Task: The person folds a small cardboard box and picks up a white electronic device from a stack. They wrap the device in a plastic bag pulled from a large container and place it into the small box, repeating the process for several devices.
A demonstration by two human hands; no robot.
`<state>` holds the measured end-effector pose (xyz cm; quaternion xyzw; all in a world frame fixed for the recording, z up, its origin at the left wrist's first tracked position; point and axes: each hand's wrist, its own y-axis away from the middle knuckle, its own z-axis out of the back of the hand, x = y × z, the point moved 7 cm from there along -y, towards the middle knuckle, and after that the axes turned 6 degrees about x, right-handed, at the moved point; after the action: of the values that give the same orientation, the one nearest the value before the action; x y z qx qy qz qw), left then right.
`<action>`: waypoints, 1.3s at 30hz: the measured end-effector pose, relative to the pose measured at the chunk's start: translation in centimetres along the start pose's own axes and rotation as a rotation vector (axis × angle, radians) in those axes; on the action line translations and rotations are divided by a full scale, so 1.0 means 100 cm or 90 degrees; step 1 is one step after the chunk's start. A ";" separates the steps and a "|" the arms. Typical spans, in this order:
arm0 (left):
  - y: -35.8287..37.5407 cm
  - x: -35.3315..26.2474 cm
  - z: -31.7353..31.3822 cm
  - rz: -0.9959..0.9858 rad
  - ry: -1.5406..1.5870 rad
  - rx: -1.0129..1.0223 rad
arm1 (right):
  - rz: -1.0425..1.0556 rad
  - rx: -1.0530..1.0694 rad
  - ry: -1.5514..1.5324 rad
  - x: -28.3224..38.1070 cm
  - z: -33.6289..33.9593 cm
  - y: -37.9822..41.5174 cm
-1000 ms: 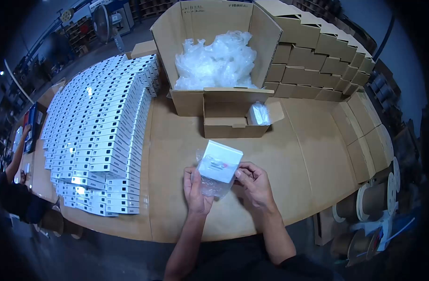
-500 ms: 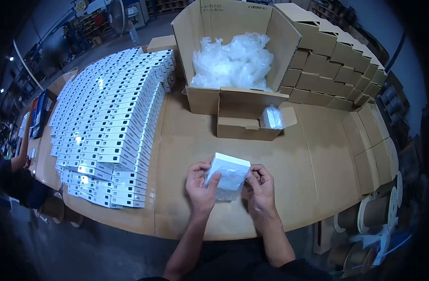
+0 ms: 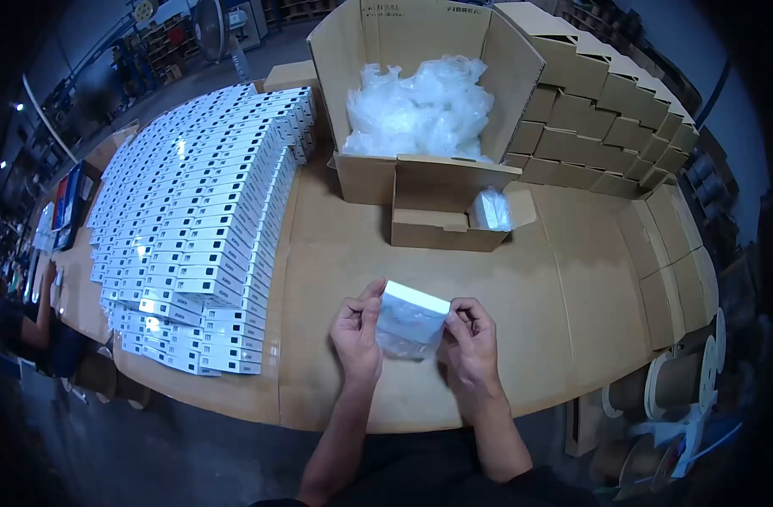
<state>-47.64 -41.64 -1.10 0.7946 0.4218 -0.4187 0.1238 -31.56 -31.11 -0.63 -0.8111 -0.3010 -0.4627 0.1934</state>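
A small white box is held between my two hands above the table, its lower part covered by a clear plastic bag. The loose end of the bag hangs below the box. My left hand pinches the box and bag at the left edge, thumb on the near face. At the opposite side, my right hand has its fingers closed on the bag's edge, by the box's right corner. How far the bag reaches up the box's far side is hidden.
An open carton ahead holds bagged white boxes at its right end. Behind it, a large carton holds clear bags. Stacked white boxes stand left, brown cartons right. Another person's arm is far left.
The white box has tilted and sits lower in the plastic bag. My left thumb has shifted upward along its edge. The other person's arm at far left has moved down.
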 end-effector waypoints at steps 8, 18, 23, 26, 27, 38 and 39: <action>0.007 0.002 -0.011 -0.068 -0.130 -0.016 | 0.122 -0.063 0.059 0.008 -0.030 -0.003; 0.015 0.021 -0.019 0.051 -0.347 0.246 | 0.170 -0.256 0.109 -0.002 -0.010 -0.005; 0.022 0.039 -0.013 0.047 -0.359 0.124 | 0.170 -0.212 0.162 -0.005 -0.013 -0.003; 0.025 0.021 -0.029 0.029 -0.366 0.062 | 0.190 -0.184 0.179 -0.006 -0.014 0.000; 0.024 0.020 -0.029 0.044 -0.350 0.039 | 0.172 -0.163 0.147 -0.006 -0.013 0.000; 0.002 -0.001 -0.036 -0.026 -0.305 0.063 | -0.013 0.011 0.060 -0.004 -0.018 0.004; 0.001 -0.004 -0.035 -0.043 -0.328 0.059 | -0.019 0.025 0.059 -0.002 -0.020 0.004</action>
<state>-45.77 -40.01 1.40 0.6522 0.3829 -0.6298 0.1768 -32.64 -32.70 0.18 -0.7804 -0.3125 -0.4965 0.2162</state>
